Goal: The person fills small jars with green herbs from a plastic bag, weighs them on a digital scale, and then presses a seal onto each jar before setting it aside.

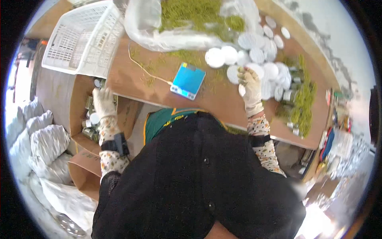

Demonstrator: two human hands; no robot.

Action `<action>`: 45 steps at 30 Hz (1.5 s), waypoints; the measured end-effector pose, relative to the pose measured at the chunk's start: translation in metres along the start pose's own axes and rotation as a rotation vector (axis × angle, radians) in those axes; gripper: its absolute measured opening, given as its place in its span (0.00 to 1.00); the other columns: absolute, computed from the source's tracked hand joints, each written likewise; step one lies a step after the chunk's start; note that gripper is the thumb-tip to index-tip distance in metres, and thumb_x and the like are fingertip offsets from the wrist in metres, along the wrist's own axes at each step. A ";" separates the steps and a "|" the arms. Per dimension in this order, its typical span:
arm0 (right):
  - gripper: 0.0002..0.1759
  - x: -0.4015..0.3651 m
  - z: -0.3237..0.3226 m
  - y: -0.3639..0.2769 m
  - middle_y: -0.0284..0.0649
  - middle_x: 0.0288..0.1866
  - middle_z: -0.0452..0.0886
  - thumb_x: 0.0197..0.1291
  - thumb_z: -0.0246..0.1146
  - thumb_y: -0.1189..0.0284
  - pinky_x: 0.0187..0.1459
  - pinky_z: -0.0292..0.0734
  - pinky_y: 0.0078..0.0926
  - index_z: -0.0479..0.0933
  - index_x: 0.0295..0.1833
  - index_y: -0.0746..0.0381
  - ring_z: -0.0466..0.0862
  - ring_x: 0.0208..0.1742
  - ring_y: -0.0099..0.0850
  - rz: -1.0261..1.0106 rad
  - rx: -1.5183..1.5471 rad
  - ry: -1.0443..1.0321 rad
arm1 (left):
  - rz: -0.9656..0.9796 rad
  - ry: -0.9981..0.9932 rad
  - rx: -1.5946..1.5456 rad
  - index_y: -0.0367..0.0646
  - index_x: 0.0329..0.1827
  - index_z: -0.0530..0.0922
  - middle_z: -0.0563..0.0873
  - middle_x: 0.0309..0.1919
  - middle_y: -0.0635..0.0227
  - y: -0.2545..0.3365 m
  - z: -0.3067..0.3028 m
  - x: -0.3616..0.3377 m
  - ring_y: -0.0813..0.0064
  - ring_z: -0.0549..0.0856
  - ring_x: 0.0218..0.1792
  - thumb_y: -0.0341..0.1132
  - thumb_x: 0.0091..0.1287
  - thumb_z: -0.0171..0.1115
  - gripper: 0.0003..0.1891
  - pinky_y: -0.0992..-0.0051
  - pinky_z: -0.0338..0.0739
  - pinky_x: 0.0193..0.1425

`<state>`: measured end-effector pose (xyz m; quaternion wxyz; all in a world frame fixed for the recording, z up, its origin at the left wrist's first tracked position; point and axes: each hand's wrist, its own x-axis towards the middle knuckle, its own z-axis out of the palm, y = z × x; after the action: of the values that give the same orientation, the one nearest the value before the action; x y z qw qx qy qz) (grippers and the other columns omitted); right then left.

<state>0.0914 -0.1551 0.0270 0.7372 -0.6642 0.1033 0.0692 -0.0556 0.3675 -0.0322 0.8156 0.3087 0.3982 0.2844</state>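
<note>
My left hand (104, 102), in a pale glove, is over a cardboard box (82, 87) at the table's left end. Its fingers look stretched out, and I see nothing in them. Inside the box lie several jars (88, 123) with green contents and white lids. Over the right half of the table, my gloved right hand (251, 87) has its fingers curled in among loose white lids (256, 55). Whether a lid is in its grip I cannot make out. A blue-topped digital scale (188, 81) sits on the table between my hands.
A clear plastic bag (143, 30) holds green, needle-like plant strands (191, 14). More filled jars (289, 95) lie at the right beside green strands. A white plastic basket (81, 38) stands at the upper left, white sacks (49, 141) below it. A cable (139, 65) runs to the scale.
</note>
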 end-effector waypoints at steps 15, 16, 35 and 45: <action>0.15 -0.089 -0.078 0.051 0.41 0.46 0.87 0.65 0.64 0.70 0.49 0.78 0.24 0.81 0.55 0.65 0.84 0.44 0.26 -0.069 -0.520 0.380 | 0.261 -0.714 0.933 0.40 0.43 0.83 0.83 0.34 0.74 -0.076 0.086 -0.004 0.86 0.77 0.34 0.38 0.71 0.63 0.10 0.81 0.72 0.38; 0.15 -0.092 -0.091 0.054 0.43 0.46 0.87 0.65 0.64 0.68 0.49 0.78 0.25 0.81 0.54 0.63 0.85 0.44 0.28 -0.075 -0.712 0.389 | 0.211 -0.712 1.021 0.40 0.38 0.83 0.82 0.30 0.75 -0.072 0.073 0.000 0.86 0.75 0.32 0.37 0.72 0.62 0.10 0.80 0.71 0.36; 0.12 -0.122 -0.128 0.004 0.50 0.42 0.82 0.58 0.66 0.68 0.50 0.75 0.42 0.79 0.44 0.63 0.81 0.47 0.47 -0.338 -1.075 0.943 | -0.286 -1.086 1.248 0.41 0.41 0.84 0.84 0.33 0.74 -0.070 0.056 0.017 0.82 0.80 0.35 0.36 0.71 0.65 0.08 0.78 0.77 0.43; 0.36 -0.104 -0.187 -0.012 0.62 0.77 0.56 0.49 0.72 0.67 0.67 0.67 0.48 0.72 0.66 0.55 0.66 0.69 0.60 -0.165 -1.345 1.178 | -0.284 -0.998 1.135 0.39 0.43 0.83 0.84 0.35 0.72 -0.088 0.044 -0.001 0.83 0.80 0.36 0.35 0.71 0.64 0.08 0.80 0.75 0.42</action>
<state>-0.0183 -0.3382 0.0457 0.0226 -0.8888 0.3541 -0.2901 -0.0001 0.2975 -0.0747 0.6441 0.7175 0.1039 -0.2440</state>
